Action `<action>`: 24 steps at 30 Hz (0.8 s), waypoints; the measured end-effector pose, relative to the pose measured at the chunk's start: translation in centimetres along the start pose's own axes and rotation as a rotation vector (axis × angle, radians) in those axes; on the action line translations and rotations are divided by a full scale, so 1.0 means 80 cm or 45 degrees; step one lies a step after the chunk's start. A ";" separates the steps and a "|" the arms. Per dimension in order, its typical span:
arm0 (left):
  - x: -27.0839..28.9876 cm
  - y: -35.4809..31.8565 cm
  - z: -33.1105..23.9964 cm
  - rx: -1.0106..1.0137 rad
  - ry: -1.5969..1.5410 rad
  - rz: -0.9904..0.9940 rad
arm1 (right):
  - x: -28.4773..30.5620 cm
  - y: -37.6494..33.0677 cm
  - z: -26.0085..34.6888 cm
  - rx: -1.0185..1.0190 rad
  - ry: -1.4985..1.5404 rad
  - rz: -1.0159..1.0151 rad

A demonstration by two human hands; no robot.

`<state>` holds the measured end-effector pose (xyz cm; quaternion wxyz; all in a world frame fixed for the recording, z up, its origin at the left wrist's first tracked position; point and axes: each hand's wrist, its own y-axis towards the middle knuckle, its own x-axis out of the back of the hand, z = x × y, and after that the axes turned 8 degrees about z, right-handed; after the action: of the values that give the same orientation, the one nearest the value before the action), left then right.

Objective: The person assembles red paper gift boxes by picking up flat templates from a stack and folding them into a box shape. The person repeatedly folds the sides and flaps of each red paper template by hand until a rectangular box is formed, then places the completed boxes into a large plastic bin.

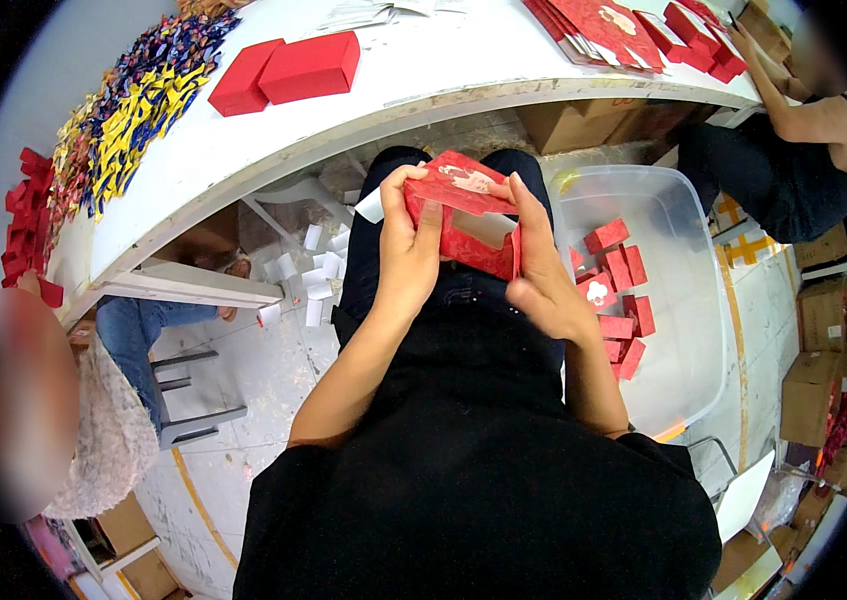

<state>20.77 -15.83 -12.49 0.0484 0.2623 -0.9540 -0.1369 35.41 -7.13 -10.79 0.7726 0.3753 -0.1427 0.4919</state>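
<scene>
Over my lap I hold a red paper gift box (461,172), its top panel printed with a pale figure. An opening in the side facing me shows the box's light inside. My left hand (411,245) grips the left end, thumb on the near edge and fingers on the top. The right end is in my right hand (549,275), its fingers along the side and top edge and its thumb held off the near face. A white flap (370,207) sticks out left of the box; whether it belongs to the box I cannot tell.
A clear plastic tub (683,300) on my right holds several red boxes (628,265). Ahead, a curved white table (423,65) carries two red boxes (288,72), flat red sheets (593,30) and ribbon piles (138,130). White pieces (315,275) litter the floor. People sit at both sides.
</scene>
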 end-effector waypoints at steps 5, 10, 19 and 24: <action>-0.001 -0.001 -0.038 0.386 -0.303 0.230 | -0.011 -0.001 -0.008 -0.117 0.107 -0.371; 0.010 -0.005 -0.036 0.441 -0.890 0.506 | -0.013 0.000 -0.014 -0.256 0.337 -0.610; 0.018 -0.003 -0.043 0.400 -0.595 0.532 | 0.005 -0.012 -0.036 -0.123 0.590 -0.295; 0.014 -0.005 -0.040 0.523 -0.795 0.594 | -0.010 -0.016 -0.042 -0.141 0.603 -0.599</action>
<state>20.53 -17.49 -9.54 -0.2657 -0.0099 -0.9640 -0.0023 35.63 -5.51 -14.07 0.8958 0.2310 0.1047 0.3651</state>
